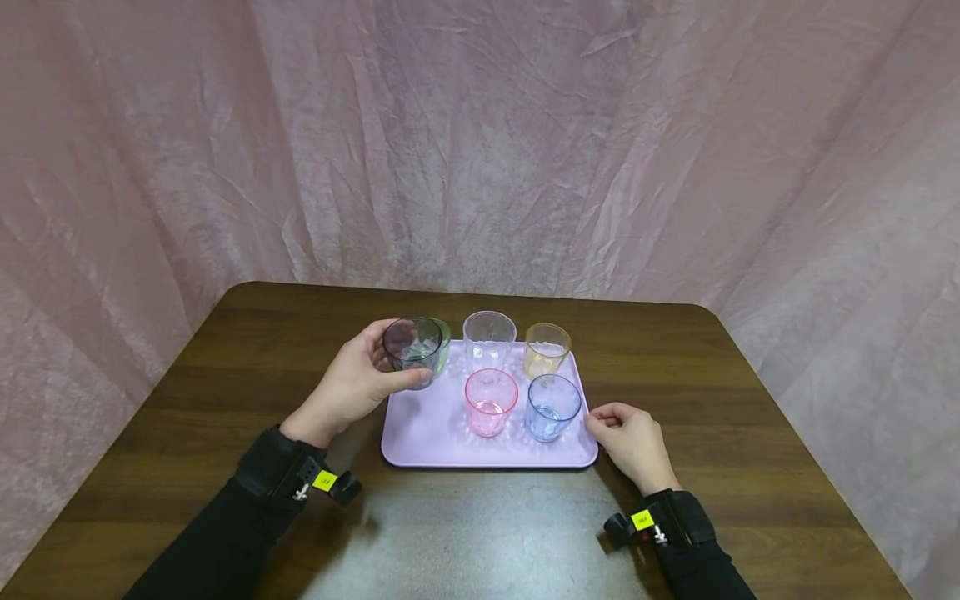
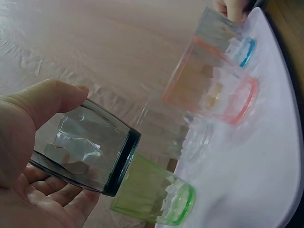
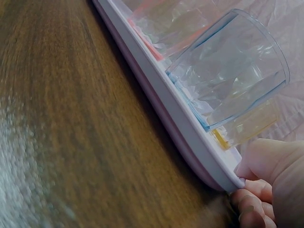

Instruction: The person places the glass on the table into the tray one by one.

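Observation:
My left hand [image 1: 351,385] grips a dark grey tumbler [image 2: 85,142] between thumb and fingers. This glass is held above the left back part of a lilac tray [image 1: 427,437], and in the head view it partly hides a green tumbler [image 2: 154,192] behind it. My right hand [image 1: 632,442] pinches the tray's right rim, thumb above and fingers below, as the right wrist view shows. Closest to that hand stands a blue tumbler [image 1: 552,408]. A pink tumbler [image 1: 491,402] is left of the blue one. Behind them stand a clear tumbler [image 1: 489,340] and a yellow tumbler [image 1: 546,350].
The tray lies on a brown wooden table [image 1: 465,533]. A pinkish curtain [image 1: 480,150] hangs behind the table's back edge. On the tray the upright tumblers stand close together, mostly toward the back and right.

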`<state>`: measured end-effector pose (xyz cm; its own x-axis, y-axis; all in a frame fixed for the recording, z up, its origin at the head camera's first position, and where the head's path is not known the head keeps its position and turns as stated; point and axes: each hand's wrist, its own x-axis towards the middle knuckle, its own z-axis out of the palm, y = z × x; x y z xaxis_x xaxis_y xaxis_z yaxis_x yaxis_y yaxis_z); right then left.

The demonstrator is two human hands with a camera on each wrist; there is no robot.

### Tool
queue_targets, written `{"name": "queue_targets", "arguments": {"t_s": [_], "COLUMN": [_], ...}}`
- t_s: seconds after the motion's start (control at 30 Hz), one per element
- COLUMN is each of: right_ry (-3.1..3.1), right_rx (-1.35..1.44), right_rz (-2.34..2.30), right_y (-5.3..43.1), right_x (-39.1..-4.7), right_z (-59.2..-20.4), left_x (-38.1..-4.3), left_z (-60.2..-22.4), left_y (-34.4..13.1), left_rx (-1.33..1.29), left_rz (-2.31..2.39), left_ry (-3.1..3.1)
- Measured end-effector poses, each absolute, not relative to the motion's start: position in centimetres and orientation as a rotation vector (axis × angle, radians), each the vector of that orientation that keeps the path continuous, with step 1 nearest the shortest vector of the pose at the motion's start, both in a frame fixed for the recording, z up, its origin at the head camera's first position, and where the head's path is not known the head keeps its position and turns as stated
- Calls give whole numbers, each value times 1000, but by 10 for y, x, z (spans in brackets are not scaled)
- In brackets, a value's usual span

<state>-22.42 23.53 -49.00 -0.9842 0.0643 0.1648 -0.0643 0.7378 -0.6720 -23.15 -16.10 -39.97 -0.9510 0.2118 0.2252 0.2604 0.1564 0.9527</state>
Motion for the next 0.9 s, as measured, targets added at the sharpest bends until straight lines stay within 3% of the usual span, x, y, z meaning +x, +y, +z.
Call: {"name": "queue_targets", "arguments": {"t_s": [0.9], "right_ry": [-2772], "right_rx": [-5], "right_rz": [1103], "right_y": [234], "right_x": [-222], "right_z": [-487], "left_x": [-223], "left_z": [-418], "left_y": [-149], "left_rx": [-473], "left_rz": [-2000], "left_ry": [-2395]}}
